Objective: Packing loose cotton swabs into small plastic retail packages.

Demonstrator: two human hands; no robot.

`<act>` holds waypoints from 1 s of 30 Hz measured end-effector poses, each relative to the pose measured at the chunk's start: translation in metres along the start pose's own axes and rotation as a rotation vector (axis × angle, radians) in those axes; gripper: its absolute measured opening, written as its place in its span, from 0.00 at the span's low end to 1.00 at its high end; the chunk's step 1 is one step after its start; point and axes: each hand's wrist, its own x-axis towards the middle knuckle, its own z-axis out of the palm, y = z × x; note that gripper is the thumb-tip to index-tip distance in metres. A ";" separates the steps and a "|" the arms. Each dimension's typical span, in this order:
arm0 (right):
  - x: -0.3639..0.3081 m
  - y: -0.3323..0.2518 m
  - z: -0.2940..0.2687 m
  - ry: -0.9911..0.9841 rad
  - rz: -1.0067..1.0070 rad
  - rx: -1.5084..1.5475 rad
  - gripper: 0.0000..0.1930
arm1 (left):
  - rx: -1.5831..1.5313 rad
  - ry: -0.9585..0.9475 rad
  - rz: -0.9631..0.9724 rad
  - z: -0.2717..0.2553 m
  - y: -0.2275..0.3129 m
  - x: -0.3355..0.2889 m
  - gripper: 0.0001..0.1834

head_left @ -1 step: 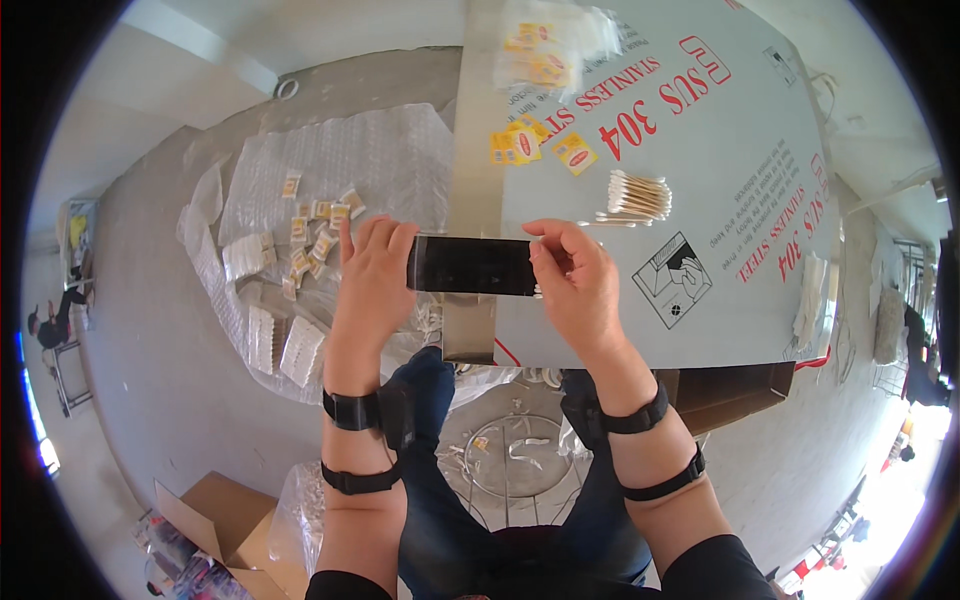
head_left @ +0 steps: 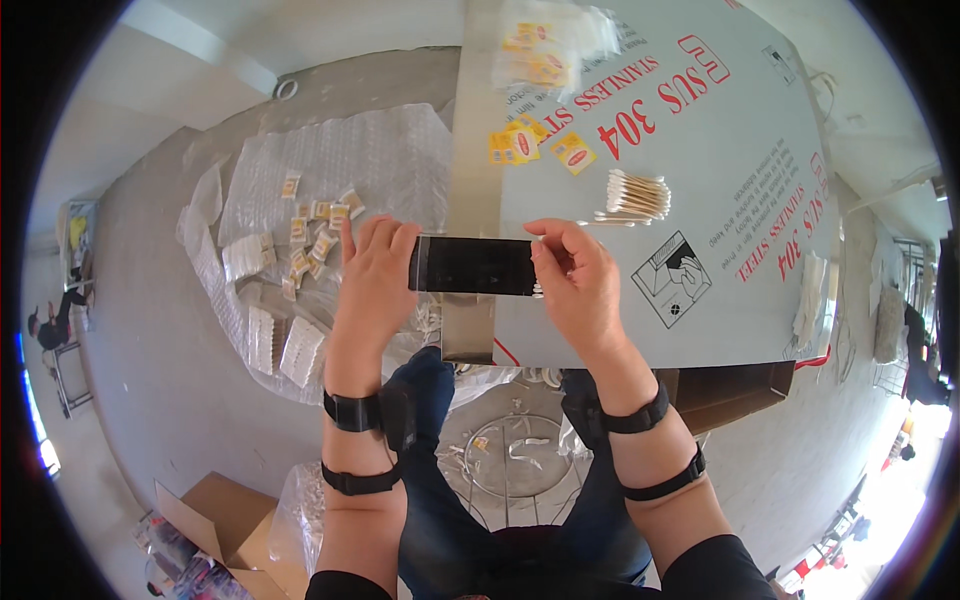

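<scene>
A black smartphone point(head_left: 472, 265) is held sideways over the table's left edge, its dark screen facing up. My left hand point(head_left: 375, 265) grips its left end, and my right hand point(head_left: 577, 275) has thumb and fingers closed at its right end. A few white cotton swab tips point(head_left: 538, 290) peek out beside my right thumb; whether that hand also holds them I cannot tell. Beyond my right hand lies a pile of cotton swabs point(head_left: 640, 195) on the table point(head_left: 570, 330). Yellow paper labels point(head_left: 573, 154) lie farther back, near clear bags with yellow labels point(head_left: 545, 50).
On bubble wrap point(head_left: 350, 140) at the left are several small packed swab packets point(head_left: 300, 262) and white stacks point(head_left: 300, 350). An open cardboard box point(head_left: 225, 520) stands at the lower left. Between my legs is a round metal stool frame point(head_left: 520, 455). A person point(head_left: 55, 320) is far left.
</scene>
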 end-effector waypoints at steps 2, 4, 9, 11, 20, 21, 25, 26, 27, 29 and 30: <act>0.000 -0.002 -0.003 0.012 -0.020 -0.027 0.07 | 0.020 -0.008 0.020 -0.001 0.006 0.000 0.23; 0.000 -0.004 -0.006 0.017 -0.023 -0.033 0.07 | 0.039 -0.015 0.040 0.000 0.011 0.001 0.23; 0.001 0.000 -0.013 0.034 -0.051 -0.053 0.07 | 0.027 -0.048 0.051 -0.006 0.033 0.006 0.26; 0.001 0.001 -0.016 0.034 -0.053 -0.072 0.07 | 0.006 -0.050 0.051 -0.005 0.040 0.008 0.27; 0.001 0.003 -0.028 0.070 -0.073 -0.093 0.07 | -0.127 -0.085 0.065 -0.009 0.044 0.007 0.33; 0.001 0.003 -0.029 0.071 -0.071 -0.093 0.07 | -0.141 -0.093 0.077 -0.010 0.043 0.006 0.35; 0.002 0.010 -0.039 0.093 -0.178 -0.249 0.09 | -0.296 -0.144 0.067 -0.017 0.041 0.002 0.37; 0.002 0.013 -0.042 0.105 -0.275 -0.332 0.11 | -0.326 -0.154 0.077 -0.017 0.040 0.002 0.38; 0.001 0.013 -0.045 0.105 -0.273 -0.336 0.11 | -0.359 -0.164 0.086 -0.015 0.039 0.001 0.38; -0.001 0.012 -0.050 0.079 -0.376 -0.486 0.14 | -0.380 -0.145 0.105 -0.013 0.039 0.001 0.38; -0.002 0.012 -0.052 0.077 -0.376 -0.489 0.14 | -0.395 -0.125 0.120 -0.012 0.038 0.001 0.37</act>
